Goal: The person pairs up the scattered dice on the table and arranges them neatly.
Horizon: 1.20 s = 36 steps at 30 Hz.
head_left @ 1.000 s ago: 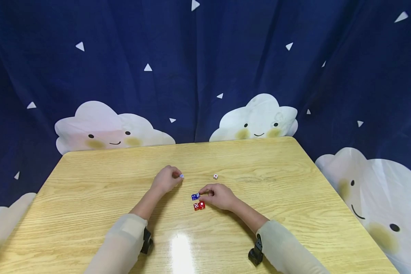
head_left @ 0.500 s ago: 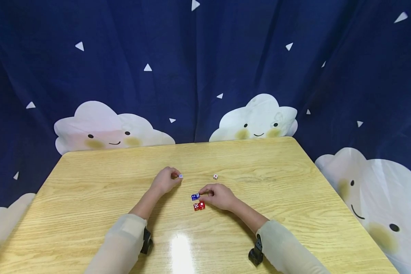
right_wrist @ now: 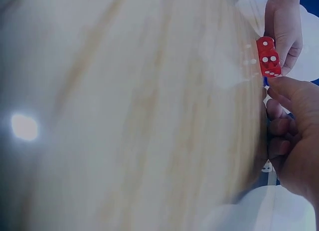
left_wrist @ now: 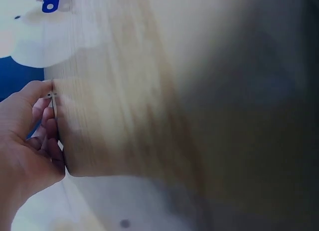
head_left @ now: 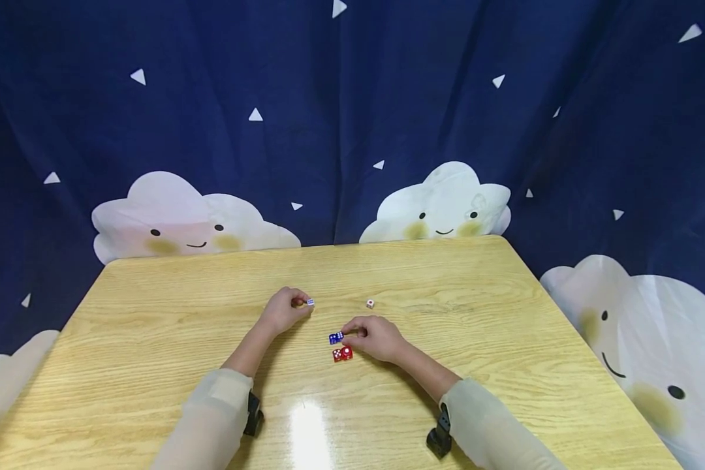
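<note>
Left hand (head_left: 283,309) rests on the pale wooden table (head_left: 153,313), fingers curled, thumb and forefinger pinching a small white die with blue pips (head_left: 310,301) at the fingertips. The left wrist view shows only a sliver of this die at the thumb tip, so its upper face cannot be read.

Right hand (head_left: 376,336) lies near the table centre, fingers curled, pinching a blue die with white pips (head_left: 335,337) at its left fingertips. Just below that die, two red dice with white pips (head_left: 342,354) sit touching each other on the table, beside the right hand's knuckles; in the right wrist view they appear beyond the fingertips.

A small white die (head_left: 369,303) lies apart, between the hands and further back.

No brands or writing visible; pip markings only.
</note>
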{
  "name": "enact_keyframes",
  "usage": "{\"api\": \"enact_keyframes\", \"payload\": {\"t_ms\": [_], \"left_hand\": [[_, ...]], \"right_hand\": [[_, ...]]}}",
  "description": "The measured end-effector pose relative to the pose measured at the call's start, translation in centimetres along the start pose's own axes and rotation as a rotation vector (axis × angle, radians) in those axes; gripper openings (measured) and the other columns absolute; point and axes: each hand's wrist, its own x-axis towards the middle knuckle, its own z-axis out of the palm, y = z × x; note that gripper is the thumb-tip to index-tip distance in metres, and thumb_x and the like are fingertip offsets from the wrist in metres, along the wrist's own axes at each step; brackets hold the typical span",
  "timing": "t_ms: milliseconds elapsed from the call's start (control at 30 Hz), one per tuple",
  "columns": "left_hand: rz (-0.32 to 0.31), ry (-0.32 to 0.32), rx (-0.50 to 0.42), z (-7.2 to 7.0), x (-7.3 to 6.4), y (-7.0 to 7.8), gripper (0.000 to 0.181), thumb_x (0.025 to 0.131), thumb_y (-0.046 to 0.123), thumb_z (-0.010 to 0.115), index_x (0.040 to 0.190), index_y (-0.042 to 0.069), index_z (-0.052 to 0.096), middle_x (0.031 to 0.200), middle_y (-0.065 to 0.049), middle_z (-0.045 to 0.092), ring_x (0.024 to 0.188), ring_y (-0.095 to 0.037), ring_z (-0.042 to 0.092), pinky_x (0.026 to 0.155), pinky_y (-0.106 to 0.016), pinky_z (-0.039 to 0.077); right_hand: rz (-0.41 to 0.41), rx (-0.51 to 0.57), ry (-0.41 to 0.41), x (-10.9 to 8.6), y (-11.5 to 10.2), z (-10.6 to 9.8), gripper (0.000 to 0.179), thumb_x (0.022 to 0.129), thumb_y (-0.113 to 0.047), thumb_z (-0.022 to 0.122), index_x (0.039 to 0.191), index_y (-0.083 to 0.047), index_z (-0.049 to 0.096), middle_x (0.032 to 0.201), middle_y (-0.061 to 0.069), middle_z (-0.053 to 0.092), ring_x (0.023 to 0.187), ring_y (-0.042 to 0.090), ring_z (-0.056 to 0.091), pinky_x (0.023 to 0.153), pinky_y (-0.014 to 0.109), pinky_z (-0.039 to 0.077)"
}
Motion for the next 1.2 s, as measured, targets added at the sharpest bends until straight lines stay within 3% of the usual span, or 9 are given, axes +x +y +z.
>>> {"api": "enact_keyframes", "payload": {"t_ms": [433,800,1000,1200], "left_hand": [[-0.028,0.004,-0.081,-0.1,0.0,-0.2,0.021,0.076,0.023,0.067,0.09,0.008,0.063,0.087,-0.006,0.054,0.077,-0.015,0.047,0.067,-0.024,0.037],[-0.026,0.009,-0.089,-0.2,-0.1,0.0,0.019,0.076,0.021,0.067,0.088,0.007,0.063,0.086,-0.006,0.054,0.075,-0.015,0.047,0.066,-0.024,0.037],[-0.041,0.002,-0.088,-0.2,-0.1,-0.1,0.02,0.076,0.022,0.067,0.089,0.007,0.062,0.086,-0.005,0.053,0.075,-0.015,0.046,0.065,-0.024,0.037],[-0.039,-0.001,-0.095,-0.2,-0.1,-0.1,0.019,0.076,0.021,0.067,0.089,0.007,0.062,0.085,-0.006,0.053,0.075,-0.015,0.047,0.064,-0.023,0.037]], "right_hand": [[0.0,0.053,-0.021,0.1,0.0,-0.6,0.019,0.078,-0.033,0.064,0.094,-0.022,0.066,0.059,-0.008,0.049,0.051,0.004,0.041,0.047,0.019,0.034],[0.054,0.129,0.051,0.0,1.4,-2.2,0.017,0.08,-0.03,0.063,0.092,-0.018,0.066,0.057,-0.003,0.053,0.046,0.007,0.045,0.044,0.021,0.037],[0.127,0.055,0.137,0.1,2.5,-3.5,0.019,0.081,-0.032,0.062,0.094,-0.019,0.066,0.054,-0.003,0.054,0.044,0.01,0.049,0.042,0.024,0.035],[0.208,-0.043,0.22,0.4,3.3,-4.2,0.018,0.08,-0.037,0.061,0.089,-0.022,0.066,0.051,-0.004,0.048,0.042,0.01,0.039,0.04,0.024,0.027]]}}
